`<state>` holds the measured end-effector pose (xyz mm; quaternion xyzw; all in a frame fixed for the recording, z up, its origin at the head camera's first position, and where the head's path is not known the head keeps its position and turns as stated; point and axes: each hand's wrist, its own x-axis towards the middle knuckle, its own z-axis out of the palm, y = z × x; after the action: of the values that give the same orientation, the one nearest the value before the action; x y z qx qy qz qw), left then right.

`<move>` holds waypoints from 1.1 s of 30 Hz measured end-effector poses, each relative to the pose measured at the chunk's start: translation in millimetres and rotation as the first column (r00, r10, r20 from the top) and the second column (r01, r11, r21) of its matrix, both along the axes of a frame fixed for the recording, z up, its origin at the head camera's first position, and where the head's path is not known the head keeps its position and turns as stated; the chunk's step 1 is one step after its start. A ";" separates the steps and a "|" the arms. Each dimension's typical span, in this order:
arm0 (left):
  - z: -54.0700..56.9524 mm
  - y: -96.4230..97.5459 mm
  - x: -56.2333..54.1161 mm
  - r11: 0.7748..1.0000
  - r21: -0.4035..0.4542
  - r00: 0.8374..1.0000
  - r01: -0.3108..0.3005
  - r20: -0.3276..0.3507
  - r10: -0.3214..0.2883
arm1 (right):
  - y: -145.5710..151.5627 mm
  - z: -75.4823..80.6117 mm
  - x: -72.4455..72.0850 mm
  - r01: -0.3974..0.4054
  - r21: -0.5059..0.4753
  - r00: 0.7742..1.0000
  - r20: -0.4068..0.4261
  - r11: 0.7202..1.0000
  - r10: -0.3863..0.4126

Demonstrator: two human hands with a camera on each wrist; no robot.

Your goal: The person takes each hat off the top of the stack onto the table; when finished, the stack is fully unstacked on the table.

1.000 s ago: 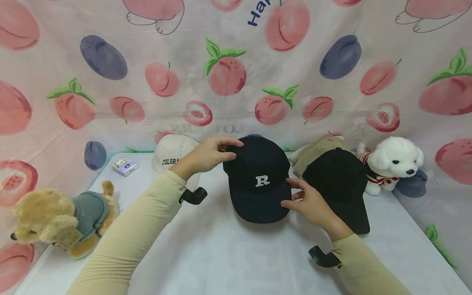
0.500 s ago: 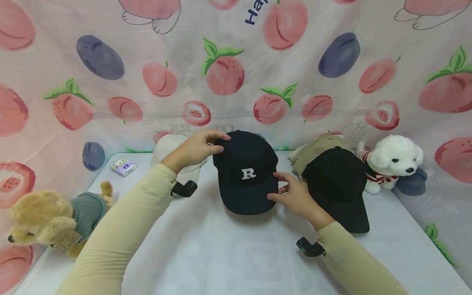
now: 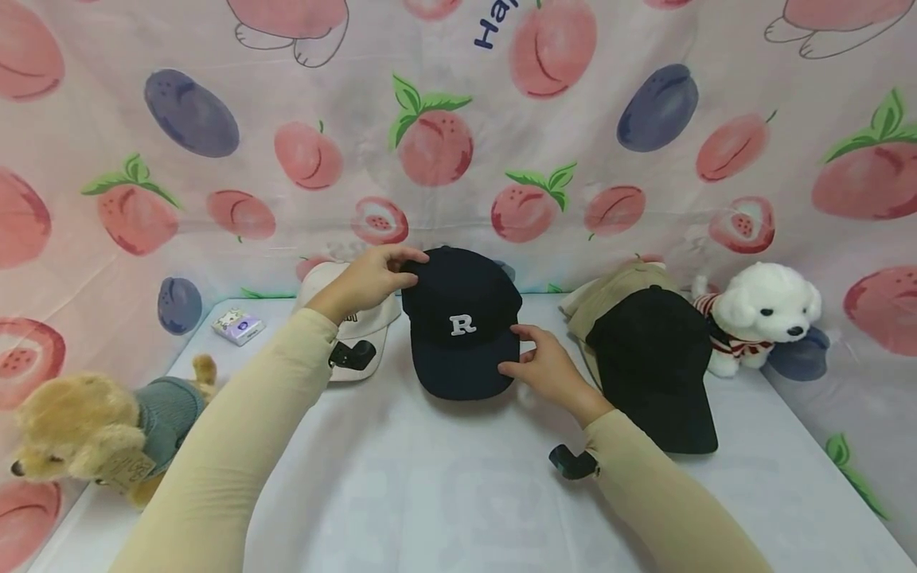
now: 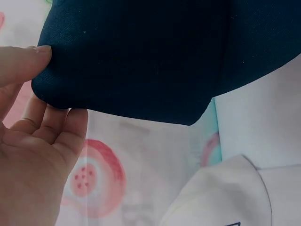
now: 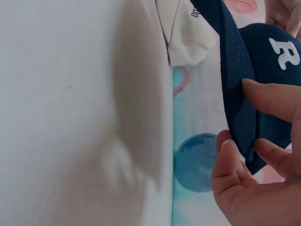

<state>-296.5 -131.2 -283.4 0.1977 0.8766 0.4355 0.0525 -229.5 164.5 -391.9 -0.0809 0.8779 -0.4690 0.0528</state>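
Observation:
Between both hands hangs a navy baseball cap (image 3: 462,290) with a white letter R, its brim towards me. My left hand (image 3: 368,280) pinches the crown's upper left edge; in the left wrist view the thumb lies on the outside of the cloth and the other fingers (image 4: 75,125) reach beneath. My right hand (image 3: 553,368) pinches the right edge of the brim (image 5: 237,94), thumb on top and fingers under it. Behind my left wrist stands a cream cap (image 3: 368,338), its lettering mostly covered by my arm. The navy cap appears raised off the table.
At the right a black cap (image 3: 652,366) leans against a khaki cap (image 3: 609,290). A white toy dog (image 3: 766,306) sits beside them. A tan toy dog (image 3: 86,422) and a small purple-and-white pack (image 3: 238,326) are on the left. A fruit-print curtain (image 3: 444,48) backs the white table (image 3: 444,485).
Both hands have carried the navy cap to the left and slightly up, away from the black cap and closer to the cream cap. The grip looks the same.

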 end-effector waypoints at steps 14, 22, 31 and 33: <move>-19.5 -4.7 -25.2 0.999 -0.023 0.999 -0.040 -0.009 0.040 | -23.4 -13.2 -24.9 0.006 0.080 1.000 0.011 0.997 -0.006; -30.5 -6.0 -35.9 0.997 -0.027 0.997 -0.078 -0.005 0.077 | -34.2 -19.6 -31.7 0.004 0.061 1.000 0.022 0.998 -0.006; -46.6 -4.2 -43.2 0.994 0.038 0.994 -0.100 0.042 0.098 | -36.4 -29.9 -40.9 0.016 0.121 1.000 0.014 0.992 -0.018; -48.1 -4.0 -44.8 0.994 0.044 0.994 -0.101 0.039 0.100 | -36.7 -32.2 -42.6 0.015 0.116 1.000 0.013 0.993 -0.017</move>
<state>-341.4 -135.2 -331.5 0.1465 0.8741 0.4612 0.0421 -272.1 127.8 -424.1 -0.0674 0.9038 -0.4184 0.0596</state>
